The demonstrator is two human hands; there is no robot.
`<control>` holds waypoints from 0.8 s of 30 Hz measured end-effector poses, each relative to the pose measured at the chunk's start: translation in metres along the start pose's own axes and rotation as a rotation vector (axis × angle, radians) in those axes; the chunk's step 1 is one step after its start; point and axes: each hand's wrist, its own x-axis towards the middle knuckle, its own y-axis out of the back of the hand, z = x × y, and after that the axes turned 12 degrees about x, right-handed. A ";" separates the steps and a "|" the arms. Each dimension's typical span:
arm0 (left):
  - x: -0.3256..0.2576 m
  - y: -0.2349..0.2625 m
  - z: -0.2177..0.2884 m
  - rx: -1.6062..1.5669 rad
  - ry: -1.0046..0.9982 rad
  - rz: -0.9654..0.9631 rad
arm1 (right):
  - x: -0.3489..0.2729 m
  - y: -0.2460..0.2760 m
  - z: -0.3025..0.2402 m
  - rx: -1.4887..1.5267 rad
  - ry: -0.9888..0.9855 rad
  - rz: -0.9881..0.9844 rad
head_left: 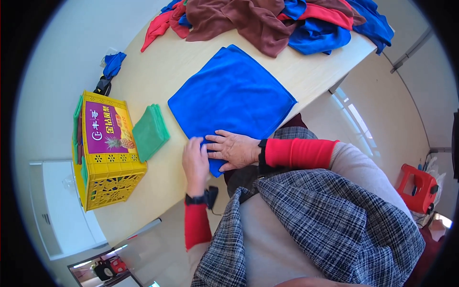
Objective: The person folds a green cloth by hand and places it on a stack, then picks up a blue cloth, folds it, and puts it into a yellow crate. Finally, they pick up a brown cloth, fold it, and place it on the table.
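A blue square cloth (232, 93) lies spread flat on the light wooden table (158, 76). My left hand (195, 160) rests on the cloth's near corner, fingers pinching its edge. My right hand (235, 148) lies flat on the same corner, fingers spread and touching the left hand. Both forearms wear red sleeves and dark wristbands.
A folded green cloth (150, 132) lies left of the blue one, next to a yellow plastic crate (107, 182) with a printed card on top. A heap of brown, red and blue cloths (272, 19) covers the table's far end. A red stool (417, 186) stands on the floor at right.
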 end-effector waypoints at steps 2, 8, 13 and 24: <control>-0.033 0.003 0.015 0.045 0.018 0.048 | 0.001 -0.011 -0.002 0.004 -0.033 0.047; -0.064 0.003 0.031 0.053 0.313 0.102 | 0.006 -0.022 -0.013 -0.002 -0.177 0.162; -0.058 -0.002 0.042 -0.125 0.486 0.042 | 0.003 -0.022 -0.019 -0.029 -0.203 0.173; -0.046 -0.001 0.025 -0.011 0.530 -0.087 | -0.056 0.061 0.040 -0.061 -0.270 0.161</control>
